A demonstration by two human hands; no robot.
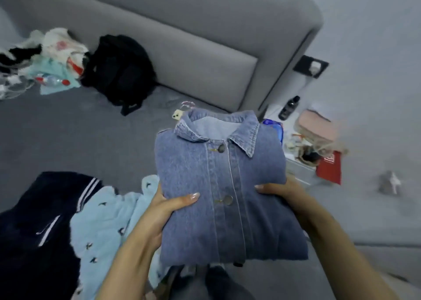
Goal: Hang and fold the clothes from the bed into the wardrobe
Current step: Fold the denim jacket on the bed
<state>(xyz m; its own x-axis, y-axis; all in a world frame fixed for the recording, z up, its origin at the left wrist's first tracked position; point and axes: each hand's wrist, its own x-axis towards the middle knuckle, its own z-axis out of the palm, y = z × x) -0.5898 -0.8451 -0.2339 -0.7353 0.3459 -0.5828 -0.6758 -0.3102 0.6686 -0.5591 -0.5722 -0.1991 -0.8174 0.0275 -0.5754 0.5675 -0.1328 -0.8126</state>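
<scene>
The folded denim shirt point(227, 185) is lifted off the bed point(79, 128), so folding looks finished; next it must be carried level to the wardrobe, which is out of view. The left hand point(164, 206) and right hand point(280, 190) clamp its sides, thumbs on top, fingers probably curled underneath. Beyond lie a light blue garment point(107, 220), navy jacket point(38, 220) and black backpack point(120, 69)

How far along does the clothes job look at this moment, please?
Done: the denim jacket is folded and buttoned. In hand: left hand and right hand grip its sides. Left: a navy jacket, a light blue garment and a heap lie on the bed; no wardrobe shows.
</scene>
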